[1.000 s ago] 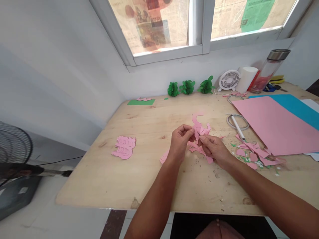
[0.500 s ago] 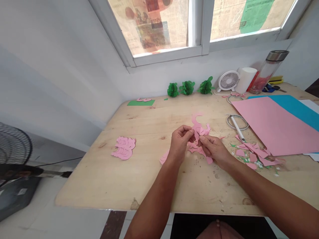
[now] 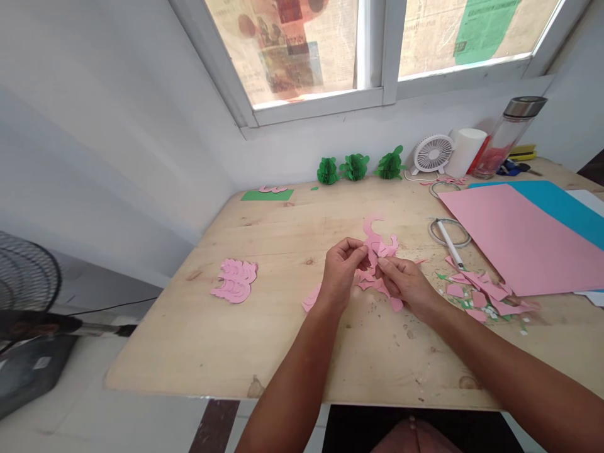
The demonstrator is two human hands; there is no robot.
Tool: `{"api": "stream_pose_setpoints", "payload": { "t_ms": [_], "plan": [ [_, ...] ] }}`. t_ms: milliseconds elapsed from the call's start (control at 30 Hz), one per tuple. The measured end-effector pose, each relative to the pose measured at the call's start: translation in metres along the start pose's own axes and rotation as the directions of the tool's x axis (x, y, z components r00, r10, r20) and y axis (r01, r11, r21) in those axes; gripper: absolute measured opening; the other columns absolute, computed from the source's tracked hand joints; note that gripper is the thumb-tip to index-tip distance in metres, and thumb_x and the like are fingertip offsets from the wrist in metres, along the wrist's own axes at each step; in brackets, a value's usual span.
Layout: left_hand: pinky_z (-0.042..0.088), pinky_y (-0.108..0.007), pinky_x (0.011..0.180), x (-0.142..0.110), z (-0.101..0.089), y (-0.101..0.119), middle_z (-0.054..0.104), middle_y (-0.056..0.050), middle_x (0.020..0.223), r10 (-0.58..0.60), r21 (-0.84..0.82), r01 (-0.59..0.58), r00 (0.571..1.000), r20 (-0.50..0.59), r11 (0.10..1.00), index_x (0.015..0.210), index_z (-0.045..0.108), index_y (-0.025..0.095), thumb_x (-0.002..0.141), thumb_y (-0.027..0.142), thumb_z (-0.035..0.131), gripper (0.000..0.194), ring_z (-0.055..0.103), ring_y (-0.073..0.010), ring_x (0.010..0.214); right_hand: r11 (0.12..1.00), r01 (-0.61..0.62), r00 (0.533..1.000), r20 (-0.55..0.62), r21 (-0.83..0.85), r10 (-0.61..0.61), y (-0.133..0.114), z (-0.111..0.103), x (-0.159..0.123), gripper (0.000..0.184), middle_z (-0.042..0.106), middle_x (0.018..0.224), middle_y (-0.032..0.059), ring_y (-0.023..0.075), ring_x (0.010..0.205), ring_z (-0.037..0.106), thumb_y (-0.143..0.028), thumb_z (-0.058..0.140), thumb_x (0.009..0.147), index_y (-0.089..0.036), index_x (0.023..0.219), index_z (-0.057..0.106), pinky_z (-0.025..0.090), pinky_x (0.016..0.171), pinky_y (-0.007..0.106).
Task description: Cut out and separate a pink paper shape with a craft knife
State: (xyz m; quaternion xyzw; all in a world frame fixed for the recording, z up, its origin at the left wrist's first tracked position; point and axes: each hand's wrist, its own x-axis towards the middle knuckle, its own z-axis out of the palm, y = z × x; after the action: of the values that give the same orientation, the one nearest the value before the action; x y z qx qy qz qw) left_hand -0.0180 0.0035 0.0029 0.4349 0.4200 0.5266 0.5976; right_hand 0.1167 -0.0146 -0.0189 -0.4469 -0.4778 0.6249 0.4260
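Between my two hands is a curved pink paper cutout (image 3: 372, 242), raised a little over the table. My left hand (image 3: 343, 264) pinches its left side between thumb and fingertips. Close by on the right, my right hand (image 3: 403, 280) is closed at the cutout's lower edge, thumb against finger. Under and beside the hands lie more pink paper pieces (image 3: 372, 283), partly covered by my fingers. Another pink piece (image 3: 310, 298) peeks out by my left wrist. Farther left rests a pile of scalloped pink cutouts (image 3: 236, 280).
Pink sheets (image 3: 523, 239) and blue paper (image 3: 561, 204) lie at the right, near paper scraps (image 3: 486, 292) and a white pen (image 3: 450, 243). Green paper figures (image 3: 353, 167), a small white fan (image 3: 433, 153) and a glass bottle (image 3: 507, 138) stand along the wall. A floor fan (image 3: 28, 302) is at left.
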Motion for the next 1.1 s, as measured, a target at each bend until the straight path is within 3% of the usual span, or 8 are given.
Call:
{"api": "stream_pose_setpoints", "payload": {
  "t_ms": [1100],
  "plan": [
    [0.04, -0.023, 0.056, -0.0003, 0.0, 0.0007, 0.055, 0.001, 0.059, 0.029, 0.006, -0.029, 1.0, 0.012, 1.0, 0.068, 0.056, 0.015, 0.071, 0.025, 0.06, 0.011, 0.049, -0.0083, 0.054, 1.0, -0.008, 1.0, 0.004, 0.023, 0.008, 0.0019, -0.0003, 0.001, 0.035, 0.027, 0.034, -0.0099, 0.0048, 0.033, 0.018, -0.047, 0.05, 0.08, -0.016, 0.064, 0.052, 0.01, 0.035, 0.02]
  ]
}}
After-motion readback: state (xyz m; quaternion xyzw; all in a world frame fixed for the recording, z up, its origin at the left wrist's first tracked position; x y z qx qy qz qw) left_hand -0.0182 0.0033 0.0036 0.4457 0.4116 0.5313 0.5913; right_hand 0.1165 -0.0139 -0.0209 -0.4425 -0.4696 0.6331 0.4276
